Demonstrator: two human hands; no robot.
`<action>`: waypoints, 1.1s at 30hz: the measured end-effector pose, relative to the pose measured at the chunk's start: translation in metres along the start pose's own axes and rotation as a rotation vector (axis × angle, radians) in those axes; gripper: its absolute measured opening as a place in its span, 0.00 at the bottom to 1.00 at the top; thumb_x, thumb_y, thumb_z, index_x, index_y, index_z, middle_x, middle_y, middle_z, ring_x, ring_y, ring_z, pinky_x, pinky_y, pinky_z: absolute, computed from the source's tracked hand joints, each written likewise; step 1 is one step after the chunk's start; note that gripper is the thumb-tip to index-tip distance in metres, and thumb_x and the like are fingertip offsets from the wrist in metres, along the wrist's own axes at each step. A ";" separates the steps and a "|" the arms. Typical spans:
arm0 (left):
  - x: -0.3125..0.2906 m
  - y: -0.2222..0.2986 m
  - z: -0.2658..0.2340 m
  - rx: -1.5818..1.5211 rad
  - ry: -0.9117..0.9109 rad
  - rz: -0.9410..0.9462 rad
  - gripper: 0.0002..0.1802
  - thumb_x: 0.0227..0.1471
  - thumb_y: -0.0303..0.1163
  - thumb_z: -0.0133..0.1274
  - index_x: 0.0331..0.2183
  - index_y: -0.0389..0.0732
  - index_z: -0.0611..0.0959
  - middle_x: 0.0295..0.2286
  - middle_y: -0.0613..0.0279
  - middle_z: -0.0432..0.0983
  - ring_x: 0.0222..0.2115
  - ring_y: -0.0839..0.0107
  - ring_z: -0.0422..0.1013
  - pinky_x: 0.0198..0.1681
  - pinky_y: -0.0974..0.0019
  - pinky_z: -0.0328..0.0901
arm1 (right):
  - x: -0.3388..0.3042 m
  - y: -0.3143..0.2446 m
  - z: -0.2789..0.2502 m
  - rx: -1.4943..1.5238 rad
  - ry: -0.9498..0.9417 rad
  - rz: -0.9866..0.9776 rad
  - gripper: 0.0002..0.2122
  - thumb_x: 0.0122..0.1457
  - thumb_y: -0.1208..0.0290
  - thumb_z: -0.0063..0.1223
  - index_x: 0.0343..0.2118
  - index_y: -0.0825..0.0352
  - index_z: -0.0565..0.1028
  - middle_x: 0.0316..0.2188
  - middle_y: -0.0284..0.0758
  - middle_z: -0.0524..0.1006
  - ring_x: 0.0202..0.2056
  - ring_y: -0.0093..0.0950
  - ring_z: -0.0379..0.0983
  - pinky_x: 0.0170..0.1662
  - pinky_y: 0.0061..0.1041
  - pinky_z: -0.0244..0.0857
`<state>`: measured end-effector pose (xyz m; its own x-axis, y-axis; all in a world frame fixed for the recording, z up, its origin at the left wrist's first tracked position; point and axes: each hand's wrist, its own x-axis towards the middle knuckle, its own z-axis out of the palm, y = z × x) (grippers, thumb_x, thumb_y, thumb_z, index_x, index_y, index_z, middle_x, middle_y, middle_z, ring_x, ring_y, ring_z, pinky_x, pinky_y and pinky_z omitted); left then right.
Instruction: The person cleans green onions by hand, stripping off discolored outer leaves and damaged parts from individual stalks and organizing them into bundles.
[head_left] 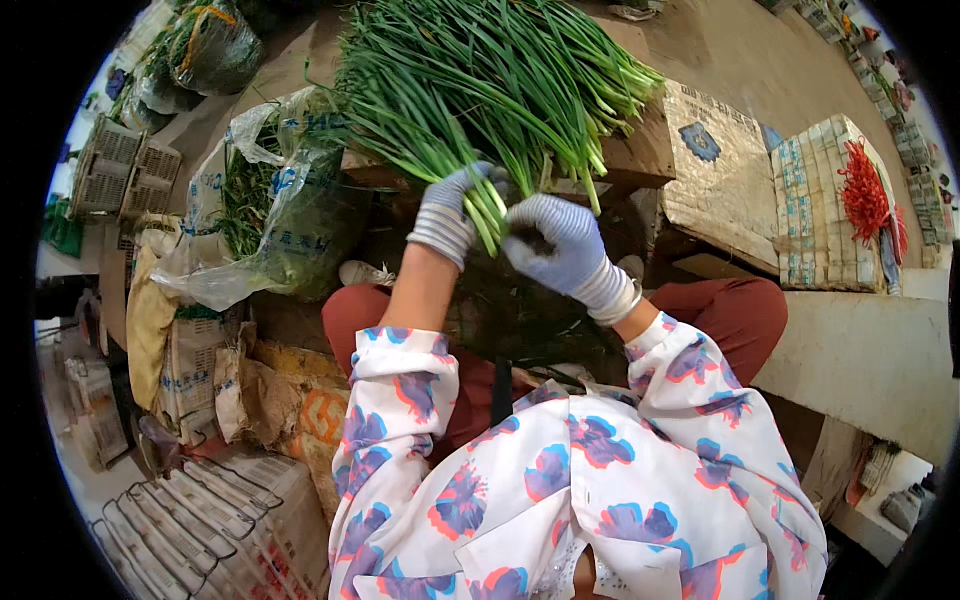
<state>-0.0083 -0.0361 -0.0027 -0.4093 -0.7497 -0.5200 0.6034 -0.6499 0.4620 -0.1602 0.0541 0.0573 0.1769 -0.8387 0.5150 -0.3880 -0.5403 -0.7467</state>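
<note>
A small bunch of scallions (pixel 486 212) is gripped in my left hand (pixel 452 212), which wears a striped grey-white glove. The pale stem ends point down toward me, and the long green leaves stretch up and away to the left. Close on the right, my right hand (pixel 562 245), in a matching glove, has its fingers curled in beside the stem ends. Whether anything lies between those fingers is hidden. Beyond both hands, a large heap of scallions (pixel 500 75) covers a low wooden stand (pixel 640 155), stems toward the right and front.
Left of the heap stands a clear plastic bag (pixel 285 235) of greens. At right are a flattened carton (pixel 725 175), a taped white box (pixel 825 225) and red ties (pixel 864 190) on it. Crates (pixel 200 520) stand at lower left. Trimmings litter the dark floor between my knees.
</note>
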 end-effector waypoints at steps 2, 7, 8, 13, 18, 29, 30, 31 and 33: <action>-0.004 0.012 -0.002 0.032 0.035 0.089 0.14 0.42 0.25 0.55 0.35 0.38 0.72 0.28 0.54 0.75 0.29 0.62 0.73 0.33 0.61 0.71 | -0.022 -0.009 -0.007 0.186 -0.221 0.094 0.08 0.42 0.76 0.54 0.28 0.66 0.72 0.24 0.41 0.73 0.26 0.37 0.71 0.30 0.27 0.65; -0.003 0.025 -0.002 -0.035 0.008 0.052 0.17 0.43 0.23 0.54 0.39 0.31 0.72 0.26 0.55 0.72 0.24 0.66 0.71 0.29 0.66 0.71 | -0.076 0.017 -0.041 -0.284 -0.843 0.427 0.24 0.48 0.57 0.52 0.47 0.66 0.67 0.40 0.44 0.72 0.43 0.39 0.69 0.47 0.28 0.62; -0.002 0.020 -0.001 0.035 0.044 0.070 0.18 0.43 0.23 0.54 0.39 0.30 0.72 0.26 0.55 0.72 0.24 0.67 0.71 0.28 0.67 0.71 | -0.088 0.037 -0.031 -0.111 -0.612 0.604 0.25 0.50 0.56 0.52 0.48 0.67 0.66 0.40 0.43 0.73 0.42 0.36 0.70 0.44 0.28 0.64; -0.013 -0.002 0.020 0.512 0.223 0.271 0.21 0.36 0.33 0.65 0.34 0.36 0.77 0.25 0.64 0.75 0.22 0.71 0.70 0.26 0.65 0.67 | -0.044 0.041 0.012 0.890 0.095 1.018 0.19 0.57 0.64 0.47 0.46 0.72 0.66 0.33 0.35 0.73 0.30 0.25 0.72 0.30 0.21 0.68; -0.016 0.002 0.009 0.464 0.053 0.267 0.18 0.37 0.32 0.64 0.33 0.38 0.78 0.27 0.63 0.76 0.26 0.71 0.72 0.28 0.68 0.67 | -0.036 0.029 0.032 0.456 -0.110 0.767 0.12 0.53 0.70 0.52 0.38 0.73 0.72 0.28 0.33 0.76 0.31 0.18 0.69 0.37 0.19 0.64; -0.006 -0.004 0.007 0.403 0.171 0.267 0.15 0.36 0.25 0.62 0.31 0.35 0.79 0.27 0.60 0.76 0.25 0.69 0.73 0.28 0.67 0.68 | -0.029 0.029 0.032 1.023 0.484 0.810 0.09 0.53 0.73 0.52 0.36 0.70 0.74 0.28 0.32 0.76 0.28 0.18 0.70 0.33 0.16 0.65; 0.002 0.001 0.004 0.407 0.219 0.293 0.14 0.33 0.22 0.63 0.29 0.34 0.78 0.25 0.59 0.76 0.21 0.67 0.72 0.24 0.65 0.68 | -0.033 0.022 0.022 1.077 0.442 0.808 0.09 0.53 0.74 0.52 0.36 0.70 0.74 0.27 0.32 0.76 0.28 0.18 0.70 0.33 0.16 0.65; 0.000 0.005 -0.001 0.415 0.219 0.265 0.11 0.39 0.27 0.60 0.30 0.35 0.81 0.26 0.58 0.77 0.24 0.66 0.73 0.25 0.63 0.69 | -0.041 0.020 0.015 1.114 0.275 0.808 0.09 0.53 0.74 0.52 0.36 0.70 0.74 0.28 0.33 0.76 0.28 0.19 0.71 0.32 0.17 0.65; -0.007 0.011 -0.004 0.412 0.238 0.215 0.12 0.40 0.27 0.59 0.32 0.35 0.81 0.27 0.57 0.77 0.25 0.65 0.73 0.26 0.63 0.69 | -0.056 0.017 -0.005 1.172 -0.057 0.787 0.10 0.52 0.74 0.52 0.37 0.70 0.73 0.28 0.34 0.75 0.28 0.21 0.71 0.32 0.19 0.65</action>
<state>0.0043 -0.0379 0.0028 -0.1105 -0.8535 -0.5092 0.3174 -0.5158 0.7958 -0.1818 0.0925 0.0175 0.3165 -0.9292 -0.1906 0.5600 0.3452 -0.7532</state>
